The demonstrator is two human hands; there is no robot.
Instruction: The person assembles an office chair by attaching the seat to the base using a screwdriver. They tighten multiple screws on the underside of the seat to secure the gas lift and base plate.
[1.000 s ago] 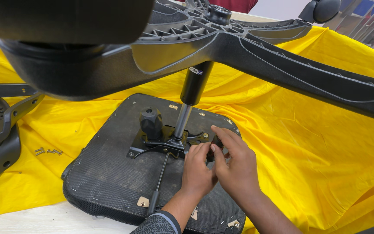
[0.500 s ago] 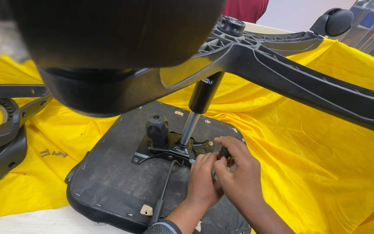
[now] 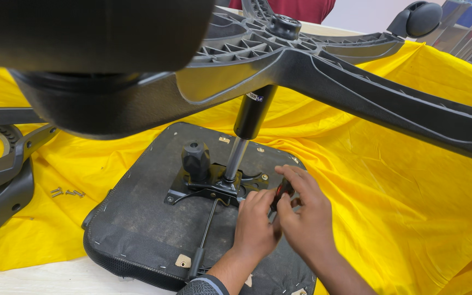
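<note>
An office chair lies upside down, with its black seat underside (image 3: 137,218) on a yellow cloth (image 3: 400,180). A black mechanism plate (image 3: 208,186) with a knob (image 3: 195,158) is fixed to the seat. The gas cylinder (image 3: 249,117) rises from the plate to the star base (image 3: 323,71). My left hand (image 3: 255,224) rests at the plate's right edge, its bent fingers hiding what they touch. My right hand (image 3: 307,218) is beside it, fingers closed on a small red-and-black tool (image 3: 283,191) against the plate.
A large blurred caster (image 3: 83,49) fills the upper left, close to the camera, and another caster (image 3: 419,19) sits at the upper right. Black armrest parts (image 3: 1,180) lie at the left, with several loose screws (image 3: 66,192) beside them. A lever rod (image 3: 206,229) runs toward the seat's front edge.
Both hands stay at the plate's right side, with the fingers shifted slightly around the small tool. The view has moved a little, so the near caster covers more of the top.
</note>
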